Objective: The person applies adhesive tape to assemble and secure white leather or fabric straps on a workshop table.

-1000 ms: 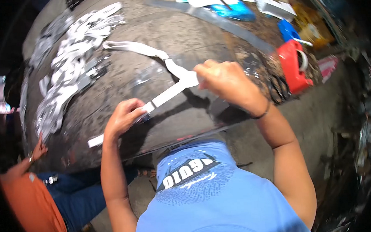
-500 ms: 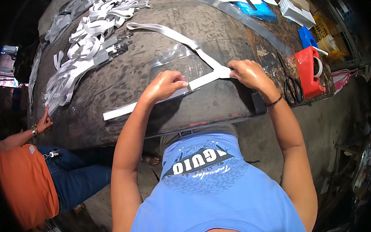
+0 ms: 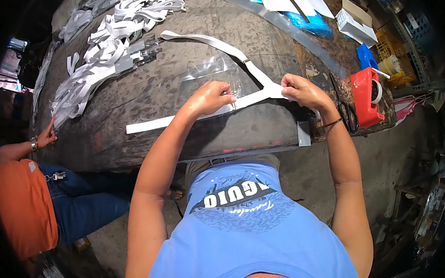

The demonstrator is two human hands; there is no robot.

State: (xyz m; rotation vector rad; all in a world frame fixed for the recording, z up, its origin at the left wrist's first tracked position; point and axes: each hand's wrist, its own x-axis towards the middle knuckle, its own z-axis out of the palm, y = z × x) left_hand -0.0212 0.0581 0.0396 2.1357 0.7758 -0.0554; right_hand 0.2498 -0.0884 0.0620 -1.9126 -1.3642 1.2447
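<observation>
A white strap (image 3: 149, 124) with a Y-shaped join lies on the worn table in front of me. One leg runs left and lies flat; another loops away to the upper left through a small buckle (image 3: 245, 61). My left hand (image 3: 211, 98) is closed in a pinch on the flat leg, near its middle, where something clear and shiny shows at the fingertips. At the join's right end, my right hand (image 3: 304, 91) has its fingers closed on the strap. A clear plastic piece (image 3: 206, 69) lies just beyond my left hand.
White straps (image 3: 110, 53) are heaped at the upper left. On the right are a red tape dispenser (image 3: 364, 99), black scissors (image 3: 351, 116), a white box (image 3: 356, 24) and papers (image 3: 285, 0). A grey block (image 3: 303, 133) sits at the front edge. A co-worker's hand (image 3: 46, 136) touches the table's left side.
My left hand has shifted slightly right along the strap. My right hand stays at the join, and the grey block beside it now shows more fully. The view has moved a little.
</observation>
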